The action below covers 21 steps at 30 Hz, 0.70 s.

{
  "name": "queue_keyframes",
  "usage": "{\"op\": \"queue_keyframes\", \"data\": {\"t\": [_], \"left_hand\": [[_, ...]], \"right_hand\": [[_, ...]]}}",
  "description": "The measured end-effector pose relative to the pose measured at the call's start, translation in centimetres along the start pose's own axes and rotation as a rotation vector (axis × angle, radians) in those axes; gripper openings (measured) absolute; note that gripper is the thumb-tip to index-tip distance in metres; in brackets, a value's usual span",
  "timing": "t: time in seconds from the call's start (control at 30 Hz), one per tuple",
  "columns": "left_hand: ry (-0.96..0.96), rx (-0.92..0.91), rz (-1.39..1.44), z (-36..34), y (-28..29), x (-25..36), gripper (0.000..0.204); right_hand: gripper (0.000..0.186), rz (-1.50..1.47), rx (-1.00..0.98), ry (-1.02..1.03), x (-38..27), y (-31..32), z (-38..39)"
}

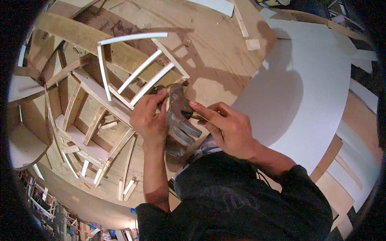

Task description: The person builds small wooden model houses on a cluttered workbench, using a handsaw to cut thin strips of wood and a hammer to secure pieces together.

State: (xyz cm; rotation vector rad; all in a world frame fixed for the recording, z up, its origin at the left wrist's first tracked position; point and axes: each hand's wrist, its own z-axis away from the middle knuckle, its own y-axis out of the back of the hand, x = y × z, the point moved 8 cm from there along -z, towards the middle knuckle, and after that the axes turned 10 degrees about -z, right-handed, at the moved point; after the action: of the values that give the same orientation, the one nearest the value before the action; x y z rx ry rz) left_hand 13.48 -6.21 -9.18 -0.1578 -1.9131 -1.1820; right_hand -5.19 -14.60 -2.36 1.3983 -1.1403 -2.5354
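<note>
A worn claw hammer (179,105) is in the middle of the view, its two-pronged claw toward my body. My right hand (233,128) is closed round its wooden handle, close to the head, with the index finger stretched along it. Just left of the hammer head, my left hand (149,114) is closed, thumb and fingers pinched together. The hammer hides what those fingertips hold, if anything. Beyond both hands lies a small wooden frame (173,60) with white-faced strips, its near end running under my left hand.
Box-like wooden framework (96,94) with slats spreads to the left, beside a long thick plank (84,38). A large white panel (289,92) stands at the right, my shadow on it. Loose wood strips (128,168) lie at the lower left of the plywood surface (217,44).
</note>
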Motion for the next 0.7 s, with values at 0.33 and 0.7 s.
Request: {"op": "queue_keyframes", "data": {"t": [0.33, 0.7], "left_hand": [[-0.105, 0.046, -0.098, 0.1, 0.3, 0.6, 0.034], [-0.043, -0.001, -0.035, 0.4, 0.2, -0.1, 0.027]], "right_hand": [[0.066, -0.084, 0.037, 0.006, -0.7, 0.0, 0.0], [0.067, -0.135, 0.112, 0.080, -1.8, 1.4, 0.1]]}}
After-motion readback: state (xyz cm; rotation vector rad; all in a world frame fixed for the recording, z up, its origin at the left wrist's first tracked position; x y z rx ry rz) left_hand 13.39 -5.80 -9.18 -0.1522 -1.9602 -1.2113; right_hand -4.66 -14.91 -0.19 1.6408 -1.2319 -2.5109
